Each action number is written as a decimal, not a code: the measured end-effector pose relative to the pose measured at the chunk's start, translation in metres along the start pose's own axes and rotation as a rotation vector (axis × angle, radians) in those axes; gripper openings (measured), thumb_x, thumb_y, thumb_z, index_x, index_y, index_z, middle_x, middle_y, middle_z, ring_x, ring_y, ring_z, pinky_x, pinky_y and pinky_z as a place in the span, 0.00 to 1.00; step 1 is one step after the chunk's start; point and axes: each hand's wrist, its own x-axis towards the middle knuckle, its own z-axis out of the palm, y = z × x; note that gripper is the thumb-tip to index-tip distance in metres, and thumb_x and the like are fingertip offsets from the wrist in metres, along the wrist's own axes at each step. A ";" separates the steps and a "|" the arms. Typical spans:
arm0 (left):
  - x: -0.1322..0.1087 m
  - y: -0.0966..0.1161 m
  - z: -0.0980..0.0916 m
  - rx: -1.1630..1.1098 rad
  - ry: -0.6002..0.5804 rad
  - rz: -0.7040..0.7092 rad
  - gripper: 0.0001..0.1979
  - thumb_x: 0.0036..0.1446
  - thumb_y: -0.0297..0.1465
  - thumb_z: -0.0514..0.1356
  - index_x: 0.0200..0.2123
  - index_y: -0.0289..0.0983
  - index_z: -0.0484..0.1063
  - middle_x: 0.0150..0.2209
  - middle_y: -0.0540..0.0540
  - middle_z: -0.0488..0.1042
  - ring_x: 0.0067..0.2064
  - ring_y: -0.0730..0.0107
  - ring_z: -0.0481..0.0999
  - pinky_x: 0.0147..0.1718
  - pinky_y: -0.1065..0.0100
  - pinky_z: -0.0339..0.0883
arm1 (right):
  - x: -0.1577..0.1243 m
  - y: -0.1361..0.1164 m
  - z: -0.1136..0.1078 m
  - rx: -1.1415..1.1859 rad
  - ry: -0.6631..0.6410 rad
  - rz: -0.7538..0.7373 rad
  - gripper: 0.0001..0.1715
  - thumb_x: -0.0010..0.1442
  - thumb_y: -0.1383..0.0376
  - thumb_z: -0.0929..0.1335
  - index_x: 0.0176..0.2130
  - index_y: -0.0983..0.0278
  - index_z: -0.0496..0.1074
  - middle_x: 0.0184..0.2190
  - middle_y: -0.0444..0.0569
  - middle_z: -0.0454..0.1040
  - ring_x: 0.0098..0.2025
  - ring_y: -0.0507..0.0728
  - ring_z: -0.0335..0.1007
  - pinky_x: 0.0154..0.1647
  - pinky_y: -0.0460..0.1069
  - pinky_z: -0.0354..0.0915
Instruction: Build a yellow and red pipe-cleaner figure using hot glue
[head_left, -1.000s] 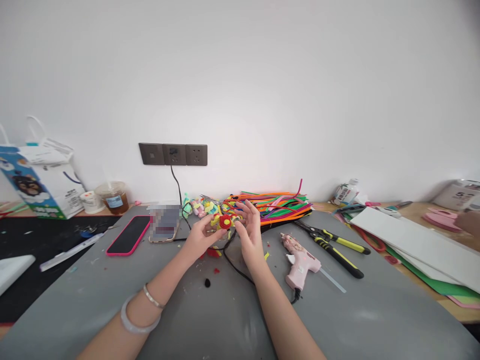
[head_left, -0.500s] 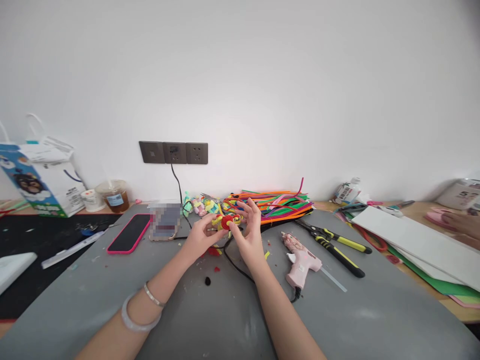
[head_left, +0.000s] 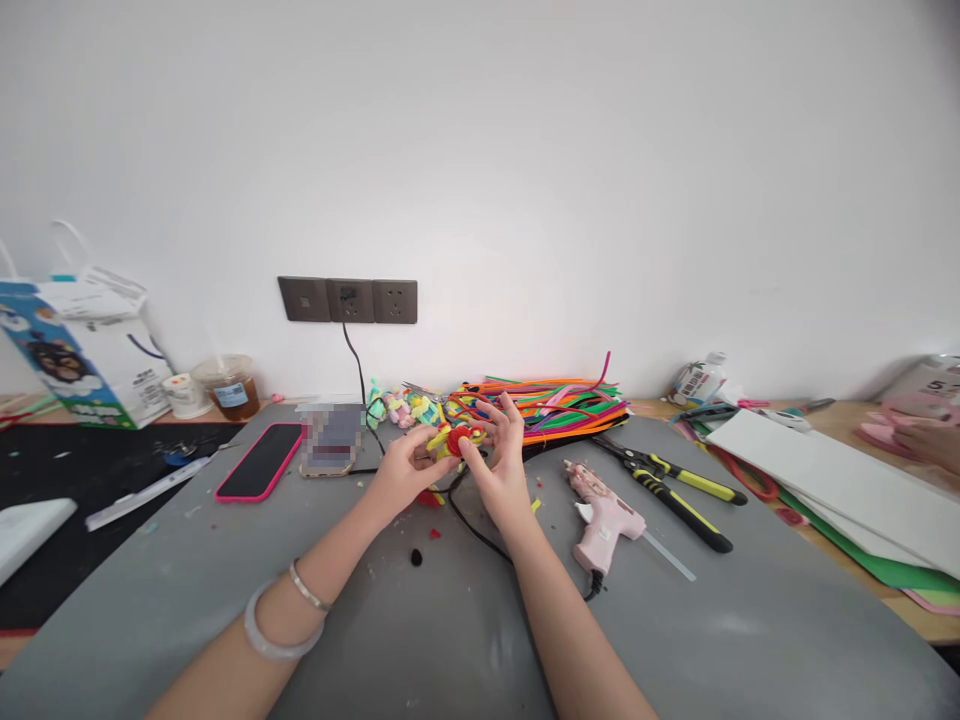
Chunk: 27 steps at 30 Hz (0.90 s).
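**Over a grey counter (head_left: 675, 640), a small red-and-yellow piece (head_left: 454, 440) that calls for a light pinch**

The counter spreads below everything, a bundle of coloured fuzzy stems (head_left: 574, 412) lying along its far side. Next in size come the black-and-yellow pliers (head_left: 679, 510) at right, then the pink glue gun (head_left: 609, 522) just beside them, a clear stick (head_left: 670, 556) jutting from its rear.

The left hand (head_left: 397, 472) has thumb and fingers pinched on the left side of the red-and-yellow piece. The right hand (head_left: 501, 472) sets its thumb against the front; its fingers stand spread, and whether any grip the far side I cannot tell. The piece is between the two hands, in front of the bundle.

It is small and partly covered, so its make is hard to read, but it looks wound from similar fuzzy stems: likely very light, soft outside, springy within, not slippery, and easier to crush than to break. The sounder hold is on its red core, with little squeeze, leaving the yellow parts free.

Smallest, a black tuft (head_left: 416, 557) lies on the counter.
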 end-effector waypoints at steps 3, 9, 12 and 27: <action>-0.001 0.002 0.002 -0.020 0.002 -0.013 0.20 0.44 0.40 0.74 0.37 0.35 0.76 0.39 0.45 0.75 0.39 0.61 0.79 0.41 0.59 0.78 | 0.000 0.000 -0.001 0.057 -0.022 0.023 0.40 0.66 0.56 0.67 0.69 0.53 0.45 0.63 0.58 0.63 0.56 0.61 0.67 0.58 0.63 0.64; -0.002 0.005 0.004 -0.064 -0.012 -0.037 0.21 0.42 0.40 0.75 0.37 0.35 0.76 0.38 0.46 0.76 0.38 0.61 0.80 0.44 0.57 0.78 | 0.000 0.001 -0.001 0.059 -0.001 0.042 0.44 0.63 0.56 0.69 0.69 0.52 0.45 0.62 0.58 0.63 0.54 0.62 0.68 0.56 0.62 0.65; -0.001 0.007 0.004 -0.078 -0.017 -0.041 0.21 0.42 0.41 0.75 0.37 0.35 0.77 0.38 0.46 0.76 0.38 0.62 0.79 0.43 0.58 0.78 | 0.000 -0.001 -0.002 0.081 -0.006 0.048 0.41 0.65 0.55 0.67 0.69 0.52 0.45 0.63 0.58 0.63 0.55 0.62 0.68 0.56 0.62 0.64; 0.005 0.004 -0.004 -0.164 0.078 -0.138 0.22 0.44 0.39 0.75 0.41 0.35 0.79 0.41 0.44 0.81 0.38 0.63 0.81 0.38 0.64 0.78 | 0.001 -0.006 -0.003 0.093 0.099 -0.023 0.36 0.67 0.53 0.64 0.68 0.53 0.48 0.61 0.58 0.64 0.54 0.62 0.70 0.54 0.61 0.64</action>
